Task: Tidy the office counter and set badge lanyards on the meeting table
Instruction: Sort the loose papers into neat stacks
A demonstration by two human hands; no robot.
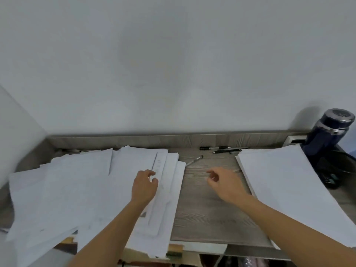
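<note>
Papers on the left: loose white sheets [63,189] fanned out and overlapping across the left half of the wood-grain tabletop [204,214], some hanging over the near edge. On the right we see a neater paper stack [285,180], edges roughly squared, also overhanging the front. A bare strip of tabletop runs between the two piles.

Left hand [144,186] sits over the right edge of the loose sheets, fingers loosely curled, nothing visibly in its grasp; we can't tell if it touches the paper. Right hand [225,185] is over the bare strip, just beside the stack, fingers curled with thumb and forefinger close together. We can't tell whether it pinches anything.

At the back, near the wall, two dark pens [229,150] lie side by side, and a third pen [195,160] lies at an angle next to the loose sheets. In the far right corner stands a dark blue insulated bottle [327,132], upright with its lid on, and a black mesh basket [335,170] sits in front of it
</note>
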